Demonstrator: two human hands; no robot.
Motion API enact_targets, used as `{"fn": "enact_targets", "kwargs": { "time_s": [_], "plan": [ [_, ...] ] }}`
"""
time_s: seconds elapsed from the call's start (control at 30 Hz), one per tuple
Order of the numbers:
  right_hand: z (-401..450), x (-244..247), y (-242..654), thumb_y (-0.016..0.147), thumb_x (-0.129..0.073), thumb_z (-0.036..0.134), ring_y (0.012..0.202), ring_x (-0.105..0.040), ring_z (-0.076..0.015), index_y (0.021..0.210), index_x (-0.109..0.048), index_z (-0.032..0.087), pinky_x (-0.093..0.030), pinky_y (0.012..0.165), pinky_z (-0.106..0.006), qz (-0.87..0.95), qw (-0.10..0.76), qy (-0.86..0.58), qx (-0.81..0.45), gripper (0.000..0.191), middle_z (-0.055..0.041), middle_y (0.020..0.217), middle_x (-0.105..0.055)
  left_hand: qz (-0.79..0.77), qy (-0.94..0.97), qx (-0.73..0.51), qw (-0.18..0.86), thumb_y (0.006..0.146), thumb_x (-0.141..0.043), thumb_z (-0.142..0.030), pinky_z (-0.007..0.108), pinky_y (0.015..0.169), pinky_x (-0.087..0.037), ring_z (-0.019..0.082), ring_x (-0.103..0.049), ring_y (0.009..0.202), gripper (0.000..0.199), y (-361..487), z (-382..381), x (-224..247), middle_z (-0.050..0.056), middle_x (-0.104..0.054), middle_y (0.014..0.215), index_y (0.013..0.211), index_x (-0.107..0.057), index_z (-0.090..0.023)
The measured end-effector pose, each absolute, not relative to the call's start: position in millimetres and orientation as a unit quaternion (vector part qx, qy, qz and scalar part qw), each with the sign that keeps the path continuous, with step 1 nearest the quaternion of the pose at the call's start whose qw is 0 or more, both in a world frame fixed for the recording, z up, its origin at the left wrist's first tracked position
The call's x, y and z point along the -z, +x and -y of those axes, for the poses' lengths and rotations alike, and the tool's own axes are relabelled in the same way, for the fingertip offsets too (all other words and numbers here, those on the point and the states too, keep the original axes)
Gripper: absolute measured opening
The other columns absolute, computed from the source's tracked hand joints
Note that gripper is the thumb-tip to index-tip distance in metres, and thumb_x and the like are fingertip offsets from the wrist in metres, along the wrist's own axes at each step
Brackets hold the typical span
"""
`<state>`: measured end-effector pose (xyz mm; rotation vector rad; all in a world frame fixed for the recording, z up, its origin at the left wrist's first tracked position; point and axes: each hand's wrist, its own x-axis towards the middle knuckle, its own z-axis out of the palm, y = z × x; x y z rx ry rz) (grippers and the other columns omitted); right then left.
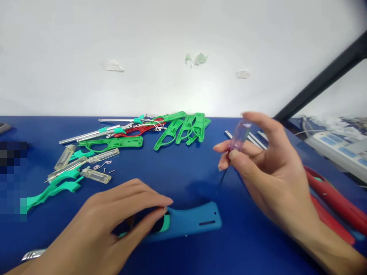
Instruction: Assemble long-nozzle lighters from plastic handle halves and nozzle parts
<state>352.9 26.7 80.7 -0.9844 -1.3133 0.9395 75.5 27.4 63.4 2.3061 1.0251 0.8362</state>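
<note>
My right hand (275,179) is raised above the table, closed around a screwdriver (240,135) with a clear purplish handle. Its thin dark shaft points down at the blue tabletop. My left hand (123,214) hovers over a blue lighter casing (195,221), thumb and forefinger pinched on what looks like a small screw (164,208). The casing lies flat, its slotted end to the right. A teal trigger piece (165,223) shows in its opening, and the left part of the casing is hidden behind my fingers. A metal lighter tube (33,254) pokes out beside my left wrist.
Green casing halves (169,133), metal rods with wires (91,134) and a red half (137,130) lie along the back. Clear fuel tanks (96,175), teal triggers (51,191) and loose screws (111,171) are at left. Red casings (335,194) and a power strip (338,147) sit at right.
</note>
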Motion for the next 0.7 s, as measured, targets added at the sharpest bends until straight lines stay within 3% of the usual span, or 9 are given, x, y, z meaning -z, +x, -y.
{"fn": "enact_targets", "kwargs": {
  "time_s": [0.1, 0.27, 0.5, 0.7],
  "plan": [
    [-24, -84, 350, 0.099, -0.073, 0.017, 0.080, -0.079, -0.0173, 0.151, -0.046, 0.049, -0.069, 0.083, -0.036, 0.570, 0.606, -0.387, -0.398, 0.067, 0.0077, 0.096, -0.078, -0.369, 0.833, -0.291, 0.293, 0.095, -0.066, -0.018, 0.015, 0.078, -0.059, 0.010, -0.075, 0.084, 0.023, 106, -37, -71, -0.009, -0.081, 0.093, 0.099, -0.081, -0.034],
    [-16, -85, 343, 0.093, -0.078, 0.011, 0.070, -0.077, -0.0147, 0.134, -0.066, 0.044, -0.069, 0.071, -0.032, 0.562, 0.644, -0.363, -0.371, 0.054, 0.0068, 0.096, -0.077, -0.413, 0.791, -0.252, 0.375, 0.094, -0.069, -0.024, 0.020, 0.063, -0.053, 0.011, -0.071, 0.072, 0.017, 141, -35, -78, -0.009, -0.078, 0.085, 0.093, -0.082, -0.036],
    [-15, -82, 339, 0.094, -0.077, 0.010, 0.071, -0.075, -0.0119, 0.131, -0.069, 0.041, -0.067, 0.071, -0.027, 0.528, 0.688, -0.362, -0.343, 0.049, 0.0070, 0.095, -0.075, -0.437, 0.756, -0.261, 0.411, 0.088, -0.072, -0.026, 0.019, 0.050, -0.042, 0.009, -0.059, 0.056, 0.013, 151, -32, -74, -0.010, -0.073, 0.070, 0.085, -0.081, -0.035],
    [-13, -83, 340, 0.094, -0.077, 0.010, 0.072, -0.076, -0.0165, 0.131, -0.068, 0.049, -0.067, 0.072, -0.032, 0.552, 0.658, -0.400, -0.320, 0.054, 0.0091, 0.098, -0.076, -0.439, 0.744, -0.261, 0.431, 0.088, -0.073, -0.027, 0.019, 0.055, -0.046, 0.010, -0.063, 0.062, 0.012, 150, -35, -71, -0.010, -0.076, 0.075, 0.089, -0.082, -0.035]
  ]
}}
